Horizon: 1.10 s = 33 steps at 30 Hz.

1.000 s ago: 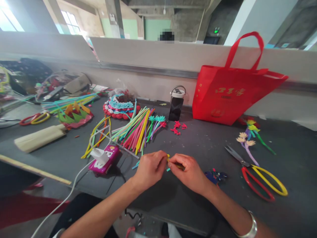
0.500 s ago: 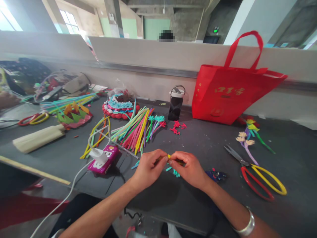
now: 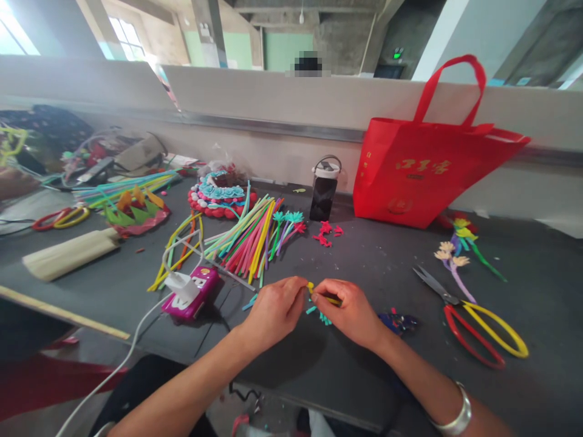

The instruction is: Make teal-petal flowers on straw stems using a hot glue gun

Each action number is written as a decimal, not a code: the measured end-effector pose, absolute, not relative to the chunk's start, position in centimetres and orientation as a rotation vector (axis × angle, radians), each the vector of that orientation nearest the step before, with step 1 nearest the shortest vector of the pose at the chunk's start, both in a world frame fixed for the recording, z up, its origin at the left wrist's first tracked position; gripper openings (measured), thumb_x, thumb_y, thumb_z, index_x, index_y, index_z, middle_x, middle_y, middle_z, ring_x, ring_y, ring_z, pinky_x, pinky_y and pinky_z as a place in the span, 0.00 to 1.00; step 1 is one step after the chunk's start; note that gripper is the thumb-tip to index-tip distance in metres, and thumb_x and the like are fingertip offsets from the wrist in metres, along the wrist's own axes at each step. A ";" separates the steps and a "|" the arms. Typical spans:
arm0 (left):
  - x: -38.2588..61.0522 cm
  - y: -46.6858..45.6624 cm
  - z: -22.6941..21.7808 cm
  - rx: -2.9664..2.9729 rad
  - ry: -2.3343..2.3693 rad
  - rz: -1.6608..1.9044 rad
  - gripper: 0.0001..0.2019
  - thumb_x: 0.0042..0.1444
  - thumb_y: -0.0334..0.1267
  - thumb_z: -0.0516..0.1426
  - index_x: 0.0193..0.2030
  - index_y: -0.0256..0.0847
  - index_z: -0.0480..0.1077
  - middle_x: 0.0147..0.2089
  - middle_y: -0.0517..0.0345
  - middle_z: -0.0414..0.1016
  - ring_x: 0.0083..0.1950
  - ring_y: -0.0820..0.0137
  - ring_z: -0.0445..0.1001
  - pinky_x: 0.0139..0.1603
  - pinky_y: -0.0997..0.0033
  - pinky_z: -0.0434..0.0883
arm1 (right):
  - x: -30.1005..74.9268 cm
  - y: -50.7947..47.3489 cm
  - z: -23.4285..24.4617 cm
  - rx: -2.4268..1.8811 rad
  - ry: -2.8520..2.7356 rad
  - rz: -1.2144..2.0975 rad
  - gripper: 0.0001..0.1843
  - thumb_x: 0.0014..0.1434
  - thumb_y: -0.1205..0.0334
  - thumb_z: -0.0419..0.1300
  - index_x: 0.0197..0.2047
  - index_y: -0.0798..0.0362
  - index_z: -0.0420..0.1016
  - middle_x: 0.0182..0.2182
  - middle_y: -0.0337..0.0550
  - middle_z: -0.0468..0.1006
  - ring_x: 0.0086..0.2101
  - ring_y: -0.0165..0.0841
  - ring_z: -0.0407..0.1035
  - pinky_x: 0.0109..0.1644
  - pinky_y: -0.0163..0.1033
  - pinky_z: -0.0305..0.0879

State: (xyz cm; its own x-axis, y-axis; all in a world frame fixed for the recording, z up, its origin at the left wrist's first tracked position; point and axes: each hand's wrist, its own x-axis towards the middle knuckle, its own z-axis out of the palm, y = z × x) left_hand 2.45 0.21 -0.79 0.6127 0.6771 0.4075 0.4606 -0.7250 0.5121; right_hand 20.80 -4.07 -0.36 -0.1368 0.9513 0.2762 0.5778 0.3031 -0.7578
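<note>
Right hand (image 3: 348,309) pinches yellow stem (image 3: 310,287) toward surface (image 3: 296,370) front edge, likely for control; left hand (image 3: 277,305) adjacent, grip unclear.

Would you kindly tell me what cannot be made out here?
Head view: the yellow piece, partly covered by right hand.
Head view: grip of left hand, hidden by the hand itself.
Head view: another person's hand, blurred, cut off by left edge.

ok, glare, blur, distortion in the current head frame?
Head view: corner window blown out, haze beneath; head view: soft shadow on table below left hand and right hand; head view: yellow piece between them lacks fine detail; head view: bag skewed, likely wide-angle.
</note>
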 end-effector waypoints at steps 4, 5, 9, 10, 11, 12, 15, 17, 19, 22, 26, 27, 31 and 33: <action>2.8 -0.1 -1.1 2.551 0.997 0.778 0.09 0.64 0.32 0.48 0.39 0.39 0.69 0.31 0.54 0.76 0.32 0.67 0.76 0.32 0.72 0.67 | 20.5 -4.4 -0.5 -1.334 -1.887 0.603 0.09 0.61 0.67 0.56 0.29 0.52 0.72 0.26 0.36 0.74 0.28 0.29 0.68 0.34 0.32 0.61; 2.9 -0.1 -1.2 2.590 1.008 0.752 0.09 0.63 0.31 0.48 0.37 0.39 0.68 0.30 0.54 0.75 0.31 0.67 0.76 0.31 0.72 0.67 | 20.5 -4.6 -0.4 -1.325 -1.912 0.586 0.09 0.61 0.67 0.56 0.29 0.51 0.72 0.26 0.36 0.74 0.29 0.29 0.68 0.34 0.32 0.61; 2.9 -0.3 -1.1 2.769 0.925 0.686 0.09 0.61 0.29 0.48 0.33 0.39 0.67 0.28 0.55 0.73 0.28 0.67 0.73 0.28 0.71 0.64 | 20.9 -4.9 0.4 -1.330 -1.944 0.487 0.09 0.63 0.65 0.55 0.33 0.51 0.74 0.28 0.39 0.75 0.30 0.30 0.69 0.35 0.33 0.61; 2.8 -0.3 -1.0 2.795 0.861 0.689 0.08 0.60 0.28 0.48 0.33 0.39 0.66 0.28 0.55 0.72 0.28 0.68 0.72 0.28 0.71 0.63 | 21.1 -4.8 0.6 -1.340 -1.930 0.461 0.09 0.64 0.64 0.54 0.33 0.51 0.74 0.28 0.39 0.76 0.30 0.30 0.69 0.36 0.33 0.62; 2.7 -0.3 -0.8 2.805 0.784 0.702 0.08 0.59 0.28 0.48 0.33 0.39 0.66 0.28 0.56 0.72 0.27 0.69 0.71 0.28 0.71 0.62 | 21.3 -4.8 0.8 -1.351 -1.912 0.448 0.09 0.64 0.64 0.55 0.33 0.51 0.74 0.28 0.39 0.76 0.30 0.31 0.70 0.37 0.34 0.62; 2.5 -0.3 -0.6 2.793 0.702 0.723 0.08 0.59 0.28 0.49 0.33 0.39 0.66 0.27 0.57 0.71 0.27 0.70 0.70 0.28 0.72 0.62 | 21.5 -4.6 1.0 -1.362 -1.888 0.452 0.09 0.64 0.63 0.55 0.33 0.51 0.75 0.28 0.39 0.76 0.30 0.31 0.70 0.37 0.34 0.63; 2.3 -0.3 -0.2 2.613 0.574 0.844 0.08 0.61 0.28 0.49 0.36 0.39 0.67 0.28 0.59 0.71 0.27 0.73 0.68 0.29 0.75 0.62 | 21.8 -4.0 0.9 -1.375 -1.784 0.595 0.09 0.63 0.61 0.57 0.33 0.51 0.76 0.28 0.38 0.78 0.30 0.31 0.71 0.36 0.33 0.64; 2.4 -0.3 0.0 2.447 0.640 0.933 0.08 0.63 0.29 0.49 0.38 0.38 0.68 0.27 0.60 0.71 0.27 0.75 0.67 0.30 0.76 0.62 | 21.7 -3.6 0.4 -1.360 -1.720 0.726 0.10 0.62 0.58 0.58 0.32 0.52 0.76 0.26 0.37 0.77 0.28 0.30 0.70 0.32 0.32 0.63; 2.7 -0.4 0.1 2.322 0.769 0.994 0.07 0.63 0.31 0.50 0.36 0.38 0.69 0.26 0.61 0.69 0.26 0.76 0.66 0.28 0.77 0.61 | 21.4 -3.5 -0.1 -1.343 -1.692 0.801 0.12 0.62 0.57 0.57 0.31 0.53 0.76 0.23 0.35 0.74 0.25 0.29 0.67 0.27 0.31 0.60; 3.0 -0.3 -0.1 2.245 0.908 1.003 0.07 0.62 0.32 0.52 0.34 0.39 0.69 0.24 0.63 0.68 0.24 0.76 0.66 0.27 0.77 0.60 | 20.6 -3.9 -0.5 -1.322 -1.706 0.805 0.11 0.61 0.61 0.57 0.28 0.53 0.74 0.21 0.34 0.70 0.23 0.27 0.64 0.27 0.31 0.58; 3.1 -0.1 -0.6 2.368 0.946 0.920 0.07 0.62 0.31 0.50 0.35 0.39 0.69 0.27 0.60 0.71 0.27 0.73 0.71 0.29 0.76 0.62 | 20.1 -4.6 -0.1 -1.309 -1.806 0.682 0.09 0.60 0.67 0.57 0.28 0.52 0.73 0.24 0.36 0.72 0.27 0.29 0.66 0.32 0.32 0.60; 3.0 0.0 -0.7 2.438 0.948 0.889 0.08 0.62 0.31 0.50 0.35 0.39 0.69 0.27 0.59 0.72 0.27 0.72 0.71 0.28 0.75 0.62 | 20.2 -4.8 0.1 -1.314 -1.840 0.639 0.09 0.60 0.67 0.57 0.28 0.52 0.72 0.25 0.36 0.72 0.28 0.29 0.66 0.32 0.32 0.60; 2.7 -0.1 -0.9 2.723 0.834 0.778 0.09 0.60 0.29 0.48 0.32 0.39 0.67 0.26 0.57 0.71 0.26 0.70 0.70 0.27 0.72 0.60 | 21.1 -4.8 0.9 -1.339 -1.900 0.508 0.09 0.63 0.66 0.56 0.30 0.51 0.73 0.27 0.37 0.73 0.29 0.29 0.67 0.34 0.33 0.60; 2.6 -0.2 -0.7 2.752 0.683 0.766 0.09 0.59 0.28 0.48 0.32 0.39 0.67 0.26 0.57 0.70 0.26 0.70 0.68 0.27 0.72 0.60 | 21.5 -4.5 1.1 -1.347 -1.880 0.492 0.09 0.63 0.65 0.56 0.31 0.51 0.74 0.28 0.37 0.74 0.30 0.29 0.68 0.35 0.33 0.60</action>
